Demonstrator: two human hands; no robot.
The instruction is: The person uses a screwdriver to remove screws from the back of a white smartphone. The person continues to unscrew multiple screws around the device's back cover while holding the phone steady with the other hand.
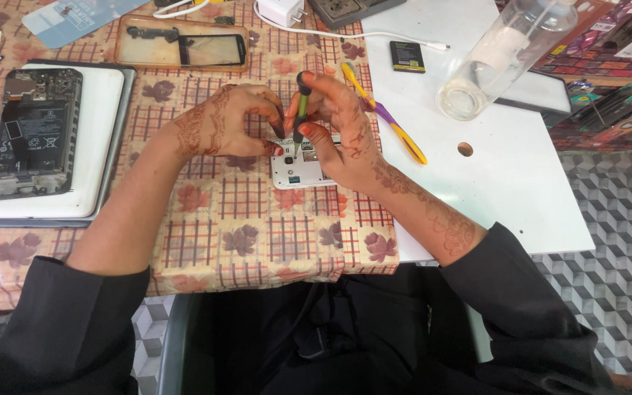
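A small white phone part [295,173] lies on the patterned tablecloth [243,219] in front of me. My right hand [341,132] holds a green-and-black screwdriver [301,110] upright, its tip down on the white part. My left hand [224,121] rests against the part's left edge, fingers curled, steadying it beside the screwdriver tip. Both hands bear henna patterns, and the sleeves are black.
An opened phone [32,132] lies on a white tablet-like slab [104,102] at the left. A tray with a phone screen [184,44] sits at the back. A yellow-purple tool [385,113], a clear bottle [499,55], a small battery [407,56] and a charger [281,11] lie on the white table [506,183].
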